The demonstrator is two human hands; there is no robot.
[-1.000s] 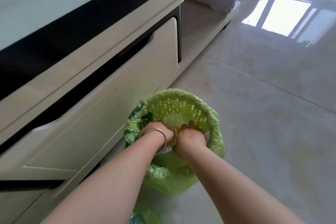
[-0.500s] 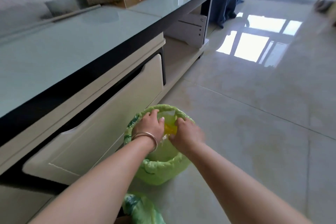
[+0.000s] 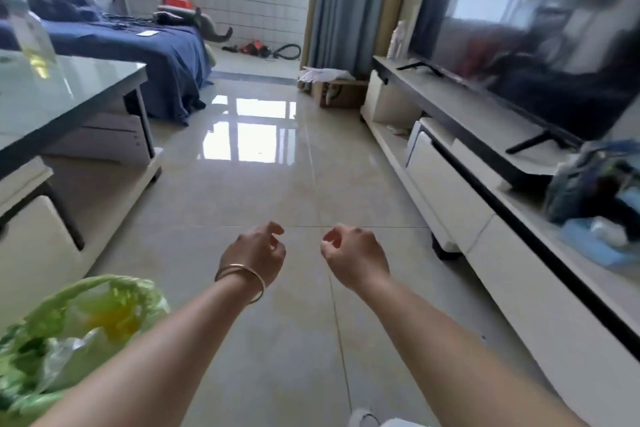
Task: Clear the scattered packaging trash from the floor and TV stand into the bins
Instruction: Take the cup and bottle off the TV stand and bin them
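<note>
Head cam: both hands, left hand (image 3: pixel 254 255) and right hand (image 3: pixel 355 255), hang loosely curled and empty over the floor (image 3: pixel 294 184); green-bagged bin (image 3: pixel 79 319) sits down-left, blue packaging (image 3: pixel 595 236) on the TV stand (image 3: pixel 485 135) off right.

Left hand (image 3: pixel 254 253), bangle (image 3: pixel 242 279) at wrist, and right hand (image 3: pixel 353 253): both held over bare floor (image 3: pixel 270 184), fingers loosely curled, holding nothing. Green-lined bin (image 3: pixel 69 333) at 8 o'clock, blurred. TV stand (image 3: pixel 485 218) at 3 o'clock, bearing blue packaging (image 3: pixel 595 211). Glass table (image 3: pixel 52 104) at 10 o'clock.

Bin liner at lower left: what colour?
Light green bin liner, translucent; shows in the head view.
</note>
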